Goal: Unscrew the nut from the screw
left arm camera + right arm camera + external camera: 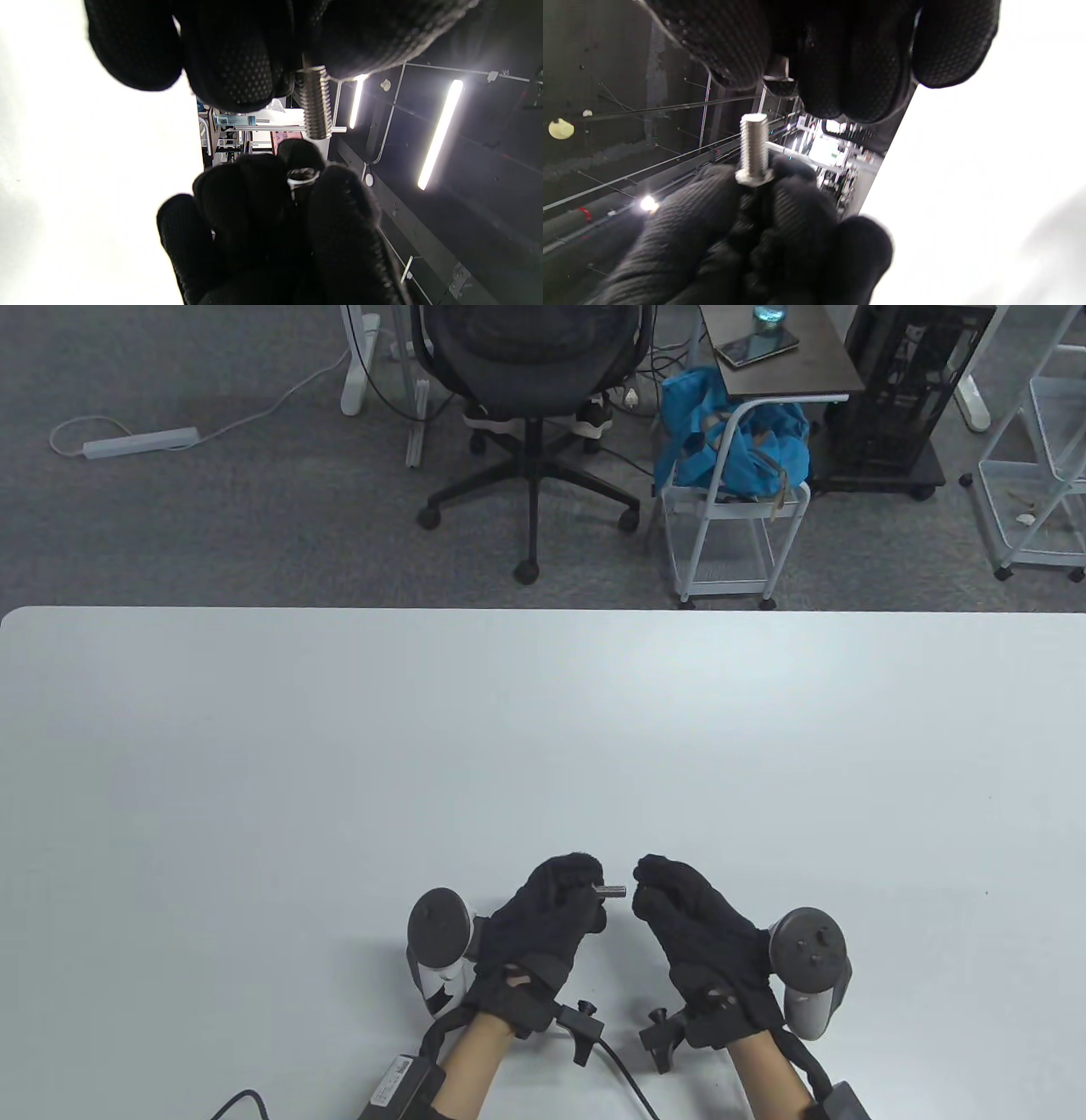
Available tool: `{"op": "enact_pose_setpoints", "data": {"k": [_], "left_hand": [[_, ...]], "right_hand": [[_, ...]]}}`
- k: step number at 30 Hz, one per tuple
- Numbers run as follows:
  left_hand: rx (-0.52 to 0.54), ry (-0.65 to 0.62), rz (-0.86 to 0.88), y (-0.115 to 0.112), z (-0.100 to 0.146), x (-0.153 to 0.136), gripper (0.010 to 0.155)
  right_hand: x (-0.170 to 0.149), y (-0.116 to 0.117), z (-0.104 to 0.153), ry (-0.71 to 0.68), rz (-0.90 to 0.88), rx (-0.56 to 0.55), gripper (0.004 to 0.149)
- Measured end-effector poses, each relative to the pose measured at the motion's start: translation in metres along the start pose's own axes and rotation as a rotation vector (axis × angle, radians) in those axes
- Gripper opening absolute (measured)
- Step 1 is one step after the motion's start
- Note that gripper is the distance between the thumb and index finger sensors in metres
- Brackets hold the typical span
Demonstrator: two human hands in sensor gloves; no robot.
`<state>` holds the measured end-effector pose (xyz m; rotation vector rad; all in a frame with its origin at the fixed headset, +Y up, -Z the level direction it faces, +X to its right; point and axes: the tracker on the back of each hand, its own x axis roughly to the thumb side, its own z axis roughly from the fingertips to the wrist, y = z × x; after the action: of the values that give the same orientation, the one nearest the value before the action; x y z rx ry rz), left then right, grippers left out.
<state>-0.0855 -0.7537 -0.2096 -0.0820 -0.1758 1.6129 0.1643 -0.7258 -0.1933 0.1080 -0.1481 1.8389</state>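
My left hand (584, 891) pinches a short threaded steel screw (612, 891) by its head end, with the threaded tip pointing right. The screw shows bare in the left wrist view (316, 106) and the right wrist view (754, 146). My right hand (646, 887) pinches a small metal nut (302, 178) just off the screw's tip. The nut also shows between the right fingers in the right wrist view (778, 73). A small gap separates nut and screw. Both hands hover above the white table (339, 772) near its front edge.
Beyond the table's far edge stand an office chair (530, 381), a white cart with a blue bag (731, 432), and a white rack (1039, 441) at the right. A power strip (140, 441) lies on the floor.
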Motion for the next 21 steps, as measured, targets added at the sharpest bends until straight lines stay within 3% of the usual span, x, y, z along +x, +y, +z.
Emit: {"op": "enact_pose_setpoints", "data": {"k": [5,8,15,21], "left_hand": [[0.039,0.004,0.060,0.005,0.001,0.001,0.049],[0.052,-0.004,0.078,0.007,0.001,0.003,0.049],[0.063,-0.012,0.108,0.011,0.000,0.006,0.049],[0.067,-0.026,0.117,0.014,0.000,0.009,0.049]], "right_hand": [[0.009,-0.012,-0.005,-0.026,0.250,-0.063,0.049],[0.012,-0.016,-0.015,0.029,0.407,-0.086,0.049],[-0.004,-0.013,-0.055,0.124,0.820,0.051,0.048],[-0.039,-0.009,-0.073,0.191,0.969,0.120,0.049]]}}
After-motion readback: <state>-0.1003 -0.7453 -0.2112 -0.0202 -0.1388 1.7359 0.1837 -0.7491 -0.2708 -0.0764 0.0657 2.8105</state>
